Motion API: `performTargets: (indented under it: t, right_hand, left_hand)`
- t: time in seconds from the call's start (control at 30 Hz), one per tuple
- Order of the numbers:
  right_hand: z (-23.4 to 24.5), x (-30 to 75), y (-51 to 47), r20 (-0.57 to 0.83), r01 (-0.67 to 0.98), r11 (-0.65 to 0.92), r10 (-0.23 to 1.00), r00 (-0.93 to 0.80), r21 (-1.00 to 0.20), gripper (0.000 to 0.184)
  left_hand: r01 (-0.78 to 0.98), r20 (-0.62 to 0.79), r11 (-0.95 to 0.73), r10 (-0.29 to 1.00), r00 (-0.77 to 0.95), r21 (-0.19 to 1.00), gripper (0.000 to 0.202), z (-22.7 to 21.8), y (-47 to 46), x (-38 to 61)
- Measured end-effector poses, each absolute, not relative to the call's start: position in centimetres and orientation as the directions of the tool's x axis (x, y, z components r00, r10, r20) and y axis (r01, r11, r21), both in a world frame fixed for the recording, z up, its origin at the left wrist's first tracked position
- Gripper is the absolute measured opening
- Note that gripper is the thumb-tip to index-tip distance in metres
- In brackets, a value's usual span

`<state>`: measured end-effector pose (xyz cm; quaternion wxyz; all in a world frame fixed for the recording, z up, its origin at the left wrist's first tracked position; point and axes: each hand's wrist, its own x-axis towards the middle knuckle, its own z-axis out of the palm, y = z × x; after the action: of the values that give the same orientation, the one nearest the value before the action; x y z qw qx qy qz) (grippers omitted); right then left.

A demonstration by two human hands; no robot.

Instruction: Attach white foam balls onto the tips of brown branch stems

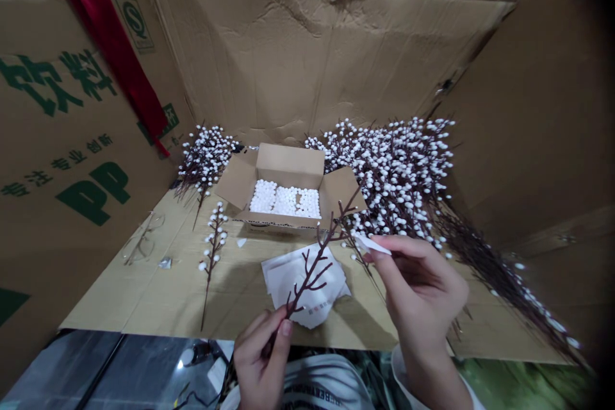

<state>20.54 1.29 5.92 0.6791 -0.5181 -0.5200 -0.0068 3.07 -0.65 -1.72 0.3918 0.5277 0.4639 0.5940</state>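
Note:
My left hand (264, 349) is closed round the lower end of a brown artificial branch (316, 270), which tilts up to the right. Its twigs are mostly bare. Between thumb and fingers of my right hand (418, 295) is a folded scrap of white paper (371, 245), close to the branch's upper part. Beneath the branch lie white paper sheets (307, 288), overlapping, with small print. Beyond them stands an open cardboard box (288, 225) holding many small white balls (286, 200).
One branch with white berries (211, 246) lies to the left. Bunches of berry branches lean at the back left (204, 157) and back right (384, 166). Brown stems (500, 275) extend along the right. Glasses (144, 237) lie at left, and cardboard walls (269, 57) surround the work surface.

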Motion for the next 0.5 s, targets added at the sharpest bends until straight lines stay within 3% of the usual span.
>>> performTargets:
  t: [0.17, 0.33, 0.5]
  right_hand:
    - [6.0, 20.6, 1.3, 0.71, 0.498, 0.507, 0.467, 0.527, -0.703, 0.02]
    - [6.3, 20.7, 1.2, 0.732, 0.557, 0.475, 0.461, 0.501, -0.681, 0.02]
    - [7.2, 21.0, 1.1, 0.86, 0.721, 0.484, 0.391, 0.328, -0.495, 0.035]
  left_hand:
    - [0.012, 0.257, -0.258, 0.954, -0.154, 0.966, 0.021, -1.9, -0.8, 3.2]
    - [-0.005, 0.298, -0.302, 0.942, -0.154, 0.953, 0.015, -2.2, -0.6, 3.0]
    - [0.062, 0.42, -0.417, 0.906, -0.052, 0.907, 0.016, -2.3, -0.1, 2.3]
